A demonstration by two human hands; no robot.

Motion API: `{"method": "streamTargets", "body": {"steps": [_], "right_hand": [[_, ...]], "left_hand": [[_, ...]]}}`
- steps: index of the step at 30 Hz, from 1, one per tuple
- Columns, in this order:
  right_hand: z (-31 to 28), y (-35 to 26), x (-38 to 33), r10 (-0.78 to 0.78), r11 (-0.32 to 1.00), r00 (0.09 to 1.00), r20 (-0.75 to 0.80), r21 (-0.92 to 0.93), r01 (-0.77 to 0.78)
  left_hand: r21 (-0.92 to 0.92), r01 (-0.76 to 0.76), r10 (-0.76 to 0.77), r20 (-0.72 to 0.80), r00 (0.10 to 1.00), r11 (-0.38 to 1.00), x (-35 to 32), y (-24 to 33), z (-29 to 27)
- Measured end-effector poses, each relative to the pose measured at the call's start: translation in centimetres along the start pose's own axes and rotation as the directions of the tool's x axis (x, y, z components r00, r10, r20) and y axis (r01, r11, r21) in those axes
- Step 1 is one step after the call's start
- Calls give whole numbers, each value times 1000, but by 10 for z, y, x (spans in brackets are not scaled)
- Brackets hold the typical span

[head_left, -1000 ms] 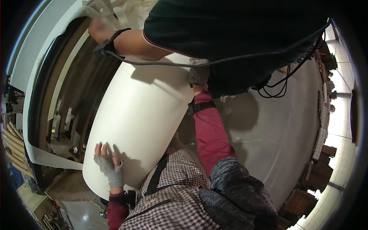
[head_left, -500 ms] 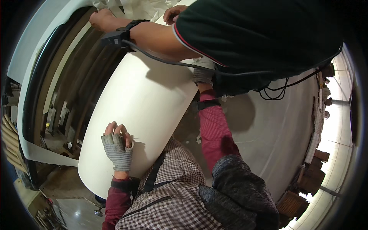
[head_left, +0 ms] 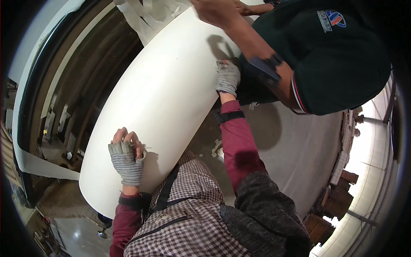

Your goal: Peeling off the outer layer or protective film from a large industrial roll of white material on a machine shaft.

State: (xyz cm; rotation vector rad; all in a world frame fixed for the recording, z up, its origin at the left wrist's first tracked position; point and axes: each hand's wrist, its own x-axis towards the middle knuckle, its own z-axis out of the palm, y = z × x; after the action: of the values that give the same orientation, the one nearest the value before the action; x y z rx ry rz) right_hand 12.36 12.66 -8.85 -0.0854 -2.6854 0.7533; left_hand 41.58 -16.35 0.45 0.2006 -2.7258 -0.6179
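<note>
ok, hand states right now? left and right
Left hand: open, gloved, flat on the white panel, not gripping.
Right hand: gloved, on the panel's far edge; cannot tell if the fingers are closed on it.

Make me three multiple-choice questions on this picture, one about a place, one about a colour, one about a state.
1. Where does the left hand rest?
A. on the white panel
B. on the floor
C. on the co-worker's arm

2. What colour are the person's sleeves?
A. yellow
B. dark red
C. blue

3. How is the right hand set?
A. hanging free
B. closed round a hammer
C. pressed to the panel's right edge

A: its gloved palm lies flat on the panel. B: both forearms show dark red cloth. C: the grey glove meets the panel's edge.
</note>
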Motion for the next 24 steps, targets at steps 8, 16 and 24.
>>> {"method": "streamTargets", "body": {"steps": [8, 16, 24], "right_hand": [[-5, -21, 8, 74, 961, 991, 110, 258, -101], [-8, -28, -6, 254, 888, 927, 277, 313, -337], [-28, -72, -22, 192, 959, 940, 283, 148, -241]], "left_hand": [[-109, 38, -41, -28, 999, 993, 0, 1, 4], [-219, 167, -170, 8, 985, 961, -4, -1, 8], [-112, 54, -58, -28, 998, 992, 0, 2, -1]]}}
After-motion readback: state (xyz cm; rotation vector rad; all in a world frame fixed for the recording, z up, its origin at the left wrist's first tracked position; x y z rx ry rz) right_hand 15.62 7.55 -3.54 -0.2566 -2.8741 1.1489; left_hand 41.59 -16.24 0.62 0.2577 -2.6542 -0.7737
